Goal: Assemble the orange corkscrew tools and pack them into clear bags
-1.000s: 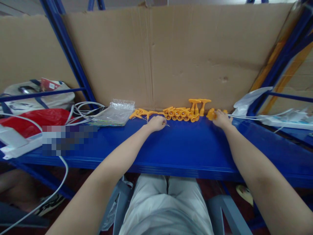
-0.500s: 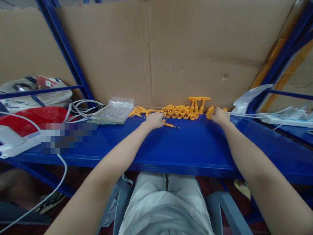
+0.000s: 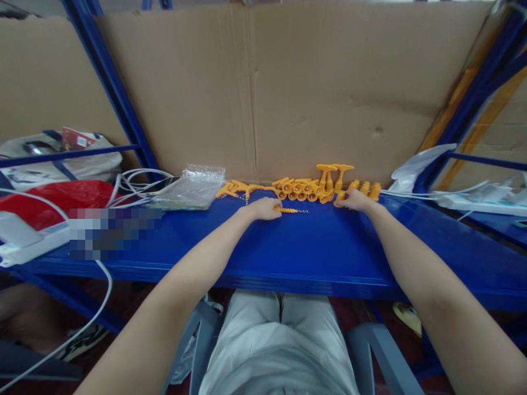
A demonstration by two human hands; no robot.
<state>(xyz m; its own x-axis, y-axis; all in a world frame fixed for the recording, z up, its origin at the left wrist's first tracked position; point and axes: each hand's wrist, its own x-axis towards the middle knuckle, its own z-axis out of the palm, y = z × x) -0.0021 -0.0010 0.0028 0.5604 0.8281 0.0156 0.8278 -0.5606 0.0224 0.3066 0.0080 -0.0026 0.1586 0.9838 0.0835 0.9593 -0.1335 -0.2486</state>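
Note:
My left hand [image 3: 265,208] is closed on a corkscrew [image 3: 291,210] with an orange ribbed shaft and a metal spiral that points right. My right hand [image 3: 354,199] pinches an orange flared sleeve [image 3: 340,199] low over the shelf. Behind that hand stand several upright orange sleeves [image 3: 374,192]. Between the hands lies a stack of orange sleeves [image 3: 297,190], open ends facing me. Two orange T-shaped pieces [image 3: 340,174] stand upright at the stack's right end. Loose orange corkscrew handles with metal spirals [image 3: 234,188] lie behind my left hand.
Everything rests on a blue shelf [image 3: 313,252] backed by a cardboard wall [image 3: 329,82]. Clear plastic bags [image 3: 185,189] lie on the left, near white cables [image 3: 123,178] and a red bag [image 3: 53,203]. A white power strip [image 3: 477,203] is on the right.
My right hand has moved left from the upright sleeves with one sleeve in its fingers. My left hand has shifted slightly right and nearer, and the corkscrew moved with it.

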